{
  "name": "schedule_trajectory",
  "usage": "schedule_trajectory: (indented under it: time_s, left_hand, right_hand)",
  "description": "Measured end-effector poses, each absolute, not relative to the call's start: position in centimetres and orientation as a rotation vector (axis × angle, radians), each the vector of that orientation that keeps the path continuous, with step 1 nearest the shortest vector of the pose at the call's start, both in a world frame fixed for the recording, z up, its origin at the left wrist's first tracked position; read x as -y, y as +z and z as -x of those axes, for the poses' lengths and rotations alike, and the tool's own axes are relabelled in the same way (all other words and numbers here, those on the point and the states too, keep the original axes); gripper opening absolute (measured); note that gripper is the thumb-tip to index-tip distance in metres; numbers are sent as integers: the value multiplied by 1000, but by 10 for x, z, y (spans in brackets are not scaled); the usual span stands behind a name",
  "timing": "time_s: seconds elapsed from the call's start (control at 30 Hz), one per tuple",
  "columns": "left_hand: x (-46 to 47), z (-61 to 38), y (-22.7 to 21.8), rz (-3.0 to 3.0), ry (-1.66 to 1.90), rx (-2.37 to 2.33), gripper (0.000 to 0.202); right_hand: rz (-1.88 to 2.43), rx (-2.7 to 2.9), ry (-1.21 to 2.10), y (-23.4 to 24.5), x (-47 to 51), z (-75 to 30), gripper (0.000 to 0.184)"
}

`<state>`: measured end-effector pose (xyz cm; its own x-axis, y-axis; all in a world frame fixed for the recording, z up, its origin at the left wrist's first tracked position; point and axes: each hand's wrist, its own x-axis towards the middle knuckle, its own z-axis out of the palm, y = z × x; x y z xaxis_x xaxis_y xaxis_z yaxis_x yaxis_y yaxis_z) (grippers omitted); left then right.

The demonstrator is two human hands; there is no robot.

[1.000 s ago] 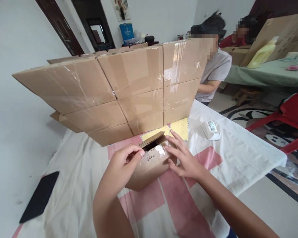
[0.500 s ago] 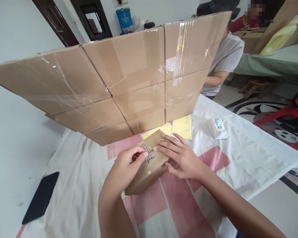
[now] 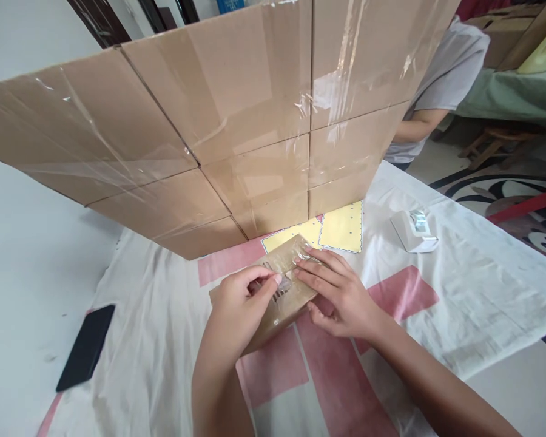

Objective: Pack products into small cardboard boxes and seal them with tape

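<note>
A small brown cardboard box (image 3: pixel 273 321) with dark print on top lies on the table before me, partly covered by both hands. My left hand (image 3: pixel 246 303) rests over its left part, thumb and forefinger pinched at a shiny bit of clear tape (image 3: pixel 284 281) on the lid. On the box's right end, my right hand (image 3: pixel 339 291) lays its fingers across the top, with the thumb at the near side edge. Glossy creases show by the right fingertips. Yellow patterned sheets (image 3: pixel 341 227) lie just behind the box.
A tall cardboard partition (image 3: pixel 255 121) stands across the table behind the box. To the right sits a white tape dispenser (image 3: pixel 414 230), and a black phone (image 3: pixel 85 349) lies at left. Beyond the partition a person in a light shirt (image 3: pixel 455 73) is partly visible.
The view has tilted down and shifted a little left. My left fingertips have moved slightly right over the box's print, where a shiny patch now shows. The right hand keeps its place on the box.
</note>
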<state>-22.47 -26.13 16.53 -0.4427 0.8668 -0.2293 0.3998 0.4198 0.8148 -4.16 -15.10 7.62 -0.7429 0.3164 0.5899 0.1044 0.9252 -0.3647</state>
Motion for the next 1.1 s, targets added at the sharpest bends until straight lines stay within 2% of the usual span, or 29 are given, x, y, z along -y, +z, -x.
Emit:
schedule_trajectory:
  time_s: [0.33, 0.63, 0.83, 1.1]
  left_hand:
    - [262, 220, 166, -1046, 975, -1992, 24]
    - [251, 198, 154, -1117, 940, -2033, 23]
    - [241, 196, 147, -1160, 877, -2189, 23]
    - [236, 195, 144, -1200, 834, -2271, 20]
  right_hand:
    - [309, 2379, 463, 78, 153, 41, 60]
    - [355, 2312, 552, 76, 160, 40, 83]
    - [328, 2292, 554, 75, 159, 39, 85]
    - [337, 2298, 541, 75, 159, 38, 77]
